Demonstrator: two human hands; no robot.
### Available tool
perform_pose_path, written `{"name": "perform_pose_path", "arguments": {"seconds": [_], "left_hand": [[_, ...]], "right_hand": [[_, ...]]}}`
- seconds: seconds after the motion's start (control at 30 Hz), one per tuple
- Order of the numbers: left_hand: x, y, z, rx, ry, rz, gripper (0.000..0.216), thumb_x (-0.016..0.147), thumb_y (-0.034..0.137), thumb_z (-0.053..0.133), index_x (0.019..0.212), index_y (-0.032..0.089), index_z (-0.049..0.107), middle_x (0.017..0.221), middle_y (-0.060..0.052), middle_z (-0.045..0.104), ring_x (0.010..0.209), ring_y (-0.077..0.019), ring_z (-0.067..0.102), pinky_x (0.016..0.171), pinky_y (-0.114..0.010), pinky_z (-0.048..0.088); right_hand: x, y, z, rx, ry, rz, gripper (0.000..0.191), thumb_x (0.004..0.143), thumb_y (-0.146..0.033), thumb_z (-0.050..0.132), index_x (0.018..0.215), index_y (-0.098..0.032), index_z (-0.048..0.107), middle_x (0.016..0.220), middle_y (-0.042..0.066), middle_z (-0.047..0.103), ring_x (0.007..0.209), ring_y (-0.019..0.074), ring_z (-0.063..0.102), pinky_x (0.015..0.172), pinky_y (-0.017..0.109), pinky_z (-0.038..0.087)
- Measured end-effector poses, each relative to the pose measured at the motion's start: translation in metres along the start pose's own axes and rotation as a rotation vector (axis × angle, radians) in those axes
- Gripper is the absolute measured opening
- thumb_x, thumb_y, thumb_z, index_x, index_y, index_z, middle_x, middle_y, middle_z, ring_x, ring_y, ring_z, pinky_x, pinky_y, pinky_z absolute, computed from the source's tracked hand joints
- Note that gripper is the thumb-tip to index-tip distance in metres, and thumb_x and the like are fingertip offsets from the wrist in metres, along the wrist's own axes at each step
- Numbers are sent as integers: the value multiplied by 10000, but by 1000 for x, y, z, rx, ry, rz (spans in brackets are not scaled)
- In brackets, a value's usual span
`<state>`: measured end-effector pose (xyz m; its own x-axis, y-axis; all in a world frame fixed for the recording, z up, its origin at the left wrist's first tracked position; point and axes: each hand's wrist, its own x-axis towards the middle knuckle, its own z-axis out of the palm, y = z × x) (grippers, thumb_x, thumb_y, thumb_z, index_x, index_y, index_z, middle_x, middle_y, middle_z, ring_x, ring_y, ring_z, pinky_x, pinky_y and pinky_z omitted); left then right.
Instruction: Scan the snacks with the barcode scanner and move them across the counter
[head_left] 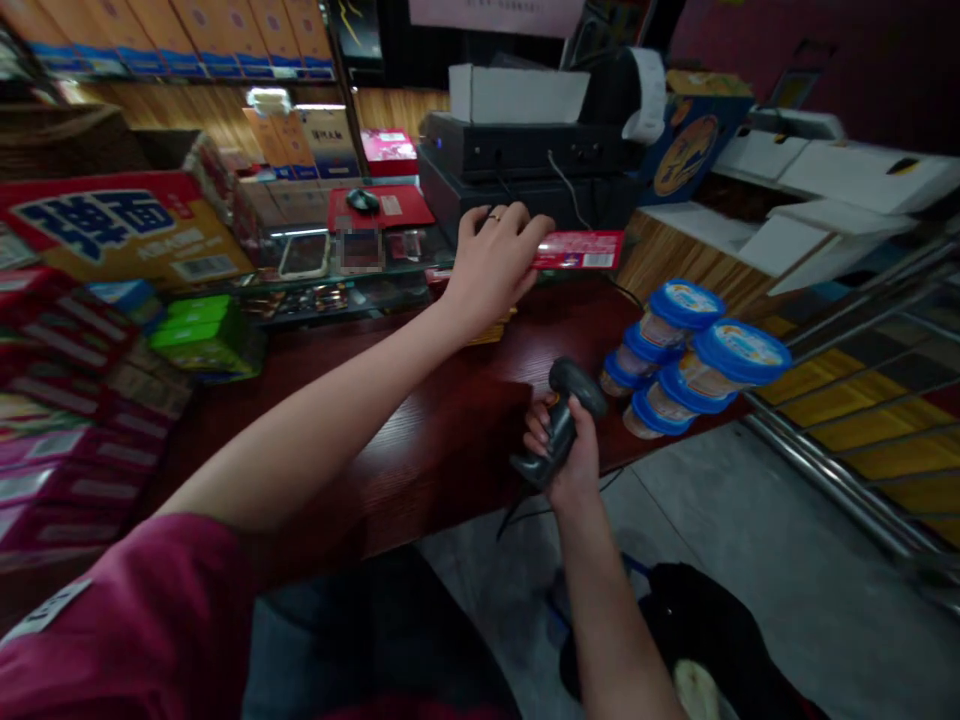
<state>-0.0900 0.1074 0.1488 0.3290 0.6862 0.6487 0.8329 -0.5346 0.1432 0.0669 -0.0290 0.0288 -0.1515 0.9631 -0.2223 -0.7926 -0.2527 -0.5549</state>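
My right hand [574, 465] is wrapped around the handle of a dark grey barcode scanner [559, 425], held above the front of the dark red-brown counter [420, 430]. Farther back, my left hand [499, 255], a ring on one finger, is closed over a long, narrow red box [581, 250] with a barcode label at its right end. The hand hides the box's middle. Beneath the left wrist, something yellow [491, 332] shows in part; I cannot make out what it is. Stacked tubs with blue lids [739, 352] stand right of the scanner.
On the left are a red-and-yellow carton [127, 235], green packs [199, 335] and stacked red and purple boxes [75, 445]. A receipt printer [619, 95] and black machine [517, 150] stand behind. A metal rack [832, 490] is at right; a dark bag-like item [705, 630] lies below.
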Motion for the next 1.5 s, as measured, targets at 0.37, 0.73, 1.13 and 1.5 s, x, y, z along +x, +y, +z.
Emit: {"name": "perform_pose_path", "arguments": {"seconds": [0.37,0.73,1.13,1.5], "left_hand": [[-291,-93,-133,48,-13,-293,574,1005,224,616,1559,325,507,1352,-101,582,1269,-274,601,1116,-453,538],[-344,-93,-141,240,46,-389,391,1010,330,665,1388,228,657,1309,-135,685,1237,-300,639,1053,-461,540],[-342,-98,-141,246,32,-386,412,1010,353,661,1398,216,659,1324,-149,686,1240,-318,630,1014,-467,519],[-348,-75,-197,342,79,-241,527,1093,482,484,1562,250,542,1324,-118,698,1269,-261,617,1139,-396,465]], "right_hand": [[-9,71,41,16,-182,276,166,887,-346,663,891,-233,542,669,-65,458,493,62,371,371,78,335],[-46,153,79,-281,-407,451,286,850,-450,784,903,-210,639,692,-51,540,470,70,400,338,153,403],[-49,157,77,-315,-384,328,248,912,-427,707,888,-182,681,660,-35,551,451,73,415,328,154,402],[-54,150,92,-446,-236,312,295,696,-451,822,773,-195,699,621,-27,490,437,75,375,301,161,348]]}}
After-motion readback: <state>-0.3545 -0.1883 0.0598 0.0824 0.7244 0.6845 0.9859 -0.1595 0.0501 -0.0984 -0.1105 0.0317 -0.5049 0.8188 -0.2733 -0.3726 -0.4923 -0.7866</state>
